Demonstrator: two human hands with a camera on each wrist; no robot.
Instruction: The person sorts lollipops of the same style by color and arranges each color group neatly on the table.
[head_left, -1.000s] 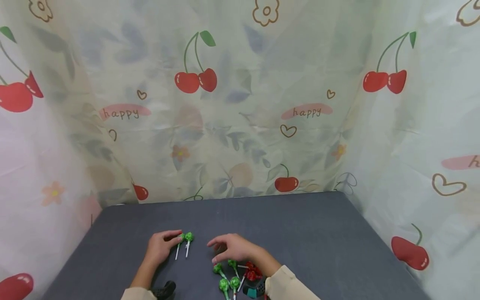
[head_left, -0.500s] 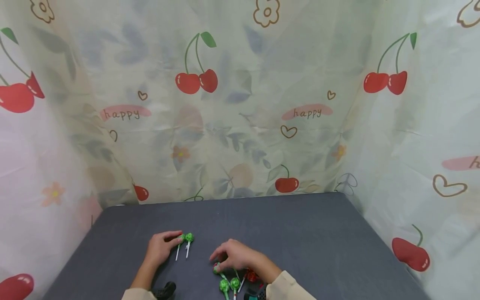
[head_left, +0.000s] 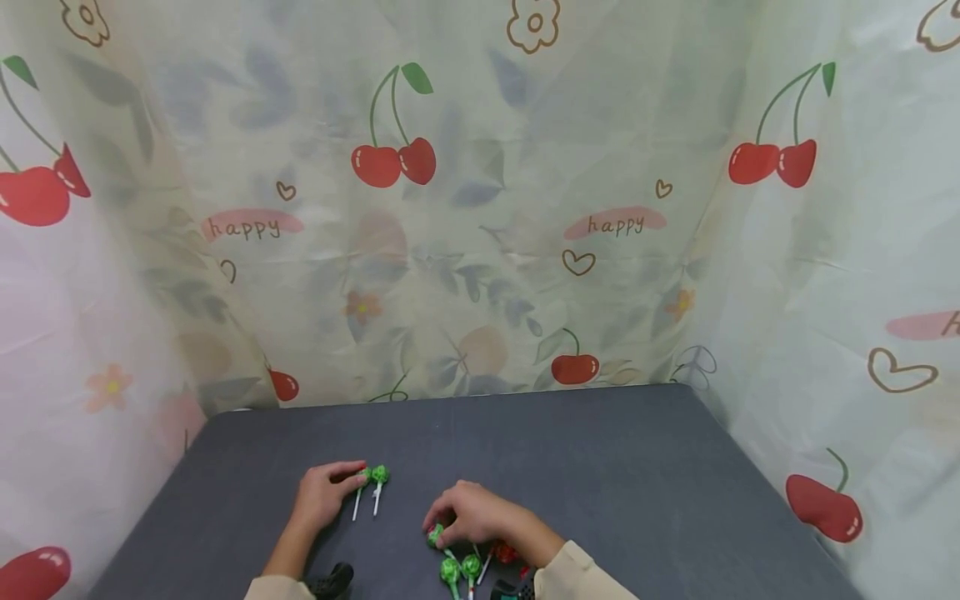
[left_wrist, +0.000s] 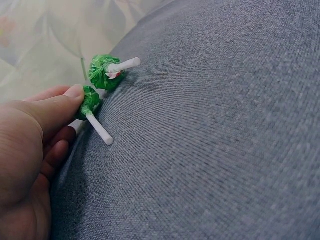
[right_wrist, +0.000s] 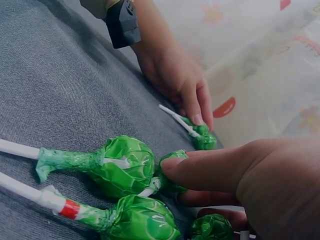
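Note:
My left hand (head_left: 321,498) pinches the wrapped head of a green lollipop (left_wrist: 90,102) between thumb and fingers, its white stick pointing toward me on the table. Right beside it lies a second green lollipop (left_wrist: 102,72). My right hand (head_left: 476,512) pinches another green lollipop (head_left: 434,536) by its head, thumb on top. Two more green lollipops, one (right_wrist: 122,165) and the other (right_wrist: 145,220) with a red band on its stick, lie close to that hand. A further green lollipop (right_wrist: 212,227) shows under the right fingers, partly hidden.
Red lollipops (head_left: 506,552) lie beneath the right wrist, mostly covered by it. The dark grey table (head_left: 585,467) reaches back to a cherry-printed curtain (head_left: 480,250), which also hangs at both sides. A black wrist device (head_left: 330,581) sits by the left forearm.
My right hand has come down and slightly toward me onto the green lollipop and now pinches its head. The left hand has stayed in place on its lollipop.

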